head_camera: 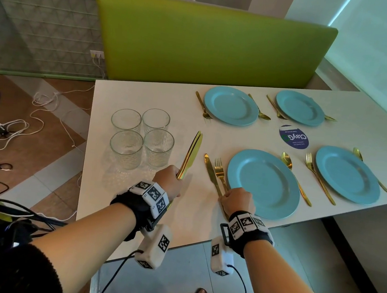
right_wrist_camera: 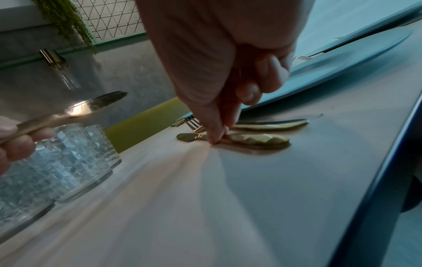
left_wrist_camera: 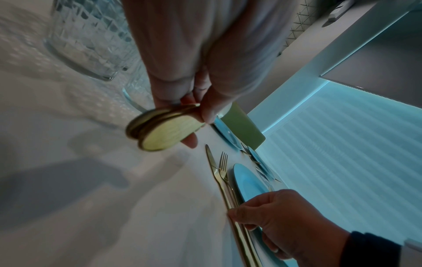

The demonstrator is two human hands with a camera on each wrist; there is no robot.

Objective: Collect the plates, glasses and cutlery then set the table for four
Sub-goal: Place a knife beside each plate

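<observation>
Several blue plates lie on the white table, each with a gold fork and spoon beside it. My left hand grips a small bundle of gold knives by the handles, blades pointing away; the handle ends show in the left wrist view. My right hand pinches the handle of a single gold knife lying flat on the table, beside the fork left of the near plate. Its fingertips touch that knife. Several clear glasses stand clustered at the left.
A green bench back runs behind the table. A round blue sticker sits among the plates. Cables and a power strip lie on the floor at the left. The table's near edge is just under my wrists.
</observation>
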